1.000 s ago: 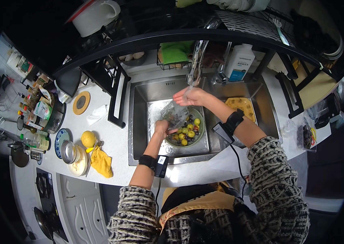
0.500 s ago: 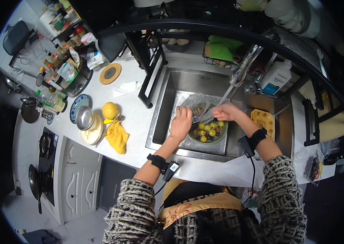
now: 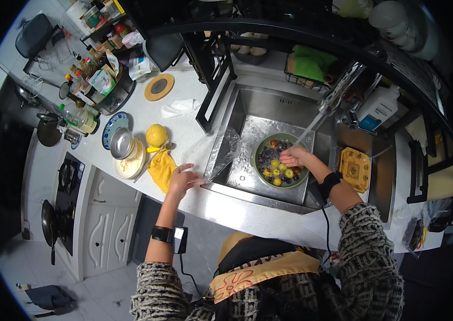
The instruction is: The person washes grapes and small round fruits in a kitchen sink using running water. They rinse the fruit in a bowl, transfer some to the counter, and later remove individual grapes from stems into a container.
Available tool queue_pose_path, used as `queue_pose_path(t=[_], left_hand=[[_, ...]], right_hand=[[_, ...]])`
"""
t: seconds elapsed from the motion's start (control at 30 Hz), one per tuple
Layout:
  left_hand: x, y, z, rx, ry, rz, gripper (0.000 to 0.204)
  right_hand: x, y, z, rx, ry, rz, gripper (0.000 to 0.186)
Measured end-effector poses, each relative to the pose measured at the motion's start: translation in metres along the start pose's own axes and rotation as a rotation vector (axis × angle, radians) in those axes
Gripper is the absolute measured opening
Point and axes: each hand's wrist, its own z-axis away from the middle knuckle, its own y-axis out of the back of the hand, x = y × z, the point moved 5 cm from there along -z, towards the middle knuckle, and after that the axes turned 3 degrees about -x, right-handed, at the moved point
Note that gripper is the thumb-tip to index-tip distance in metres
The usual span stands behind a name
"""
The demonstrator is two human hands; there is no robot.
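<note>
My left hand [image 3: 182, 179] rests at the desk [image 3: 146, 115] edge, its grip pinching a clear plastic bag [image 3: 213, 155] that trails from my fingers over the rim of the sink [image 3: 248, 115]. Just beyond that grip on its outer side lies a yellow cloth [image 3: 161, 168], with a lemon [image 3: 156, 135] past it. My right hand [image 3: 294, 157] is down in the green bowl [image 3: 258, 151] of yellow and dark fruit inside the sink, fingers curled among the pieces; whether that grip pinches one I cannot tell. Water runs from the tap [image 3: 339, 91] onto it.
</note>
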Motion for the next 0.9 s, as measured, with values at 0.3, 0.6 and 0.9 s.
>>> queue_pose_path(t=[0.3, 0.6, 0.9], left_hand=[[-0.010, 0.070, -0.016, 0.254, -0.070, -0.285, 0.012], [0.052, 0.018, 0.022, 0.814, -0.410, -1.352, 0.021], [-0.043, -0.215, -0.067, -0.182, -0.473, -1.199, 0.014]], right_hand=[[-0.006, 0.023, -0.005, 0.031, 0.073, 0.034, 0.017], [0.016, 0.001, -0.036, 0.150, 0.676, 0.950, 0.025], [0.019, -0.045, -0.001, 0.172, 0.553, 1.657, 0.035]])
